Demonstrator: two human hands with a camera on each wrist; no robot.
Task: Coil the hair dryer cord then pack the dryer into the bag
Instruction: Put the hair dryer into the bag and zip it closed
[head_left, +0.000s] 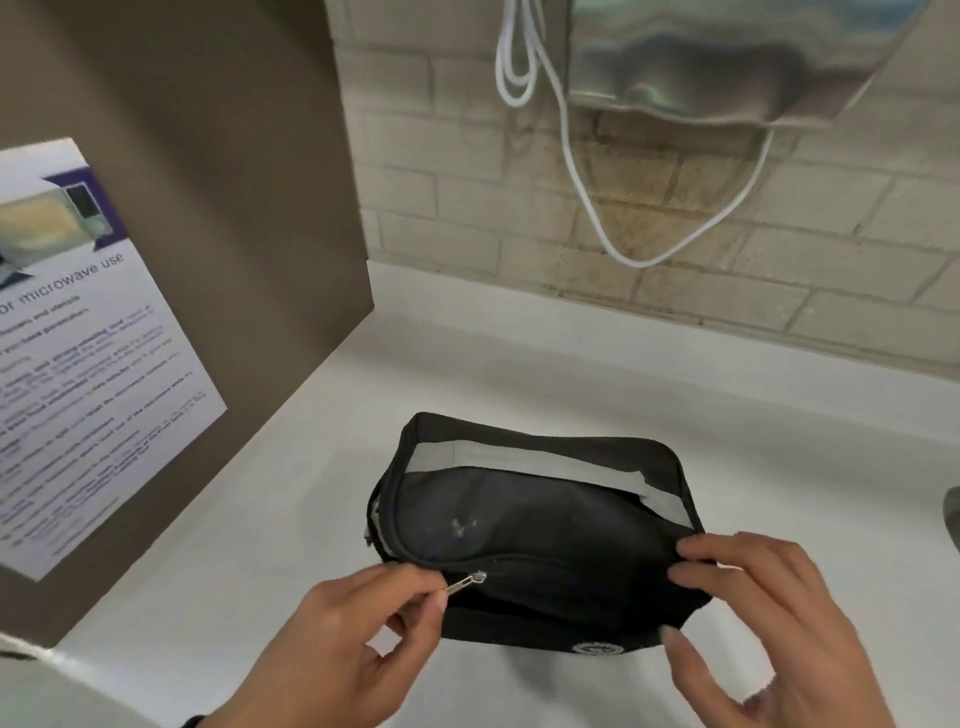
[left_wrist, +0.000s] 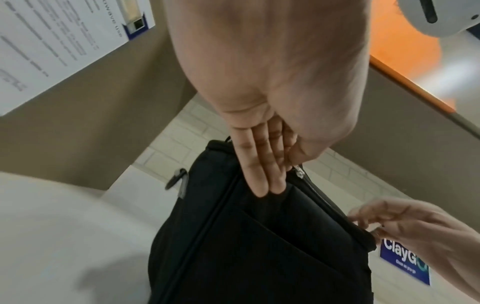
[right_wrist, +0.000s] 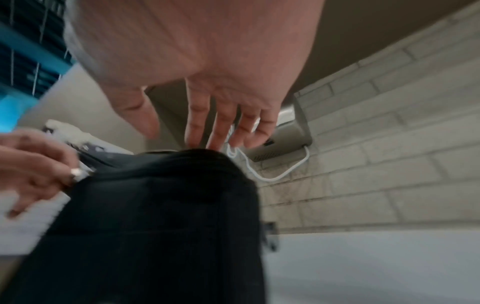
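Your left hand (head_left: 353, 639) pinches the metal zipper pull (head_left: 470, 581) of the black fabric bag (head_left: 535, 540); your right hand (head_left: 769, 623) grips its corner. Only the left wrist view shows a blue sign (left_wrist: 405, 265), lower right.

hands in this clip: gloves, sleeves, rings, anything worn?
Both bare: no gloves, and no rings show. The left hand has a dark band or cuff edge at the wrist, at the bottom of the head view. The right hand shows nothing worn as far as the frame reaches. Fingernails are short and unpainted. Wrist cameras themselves aren't visible.
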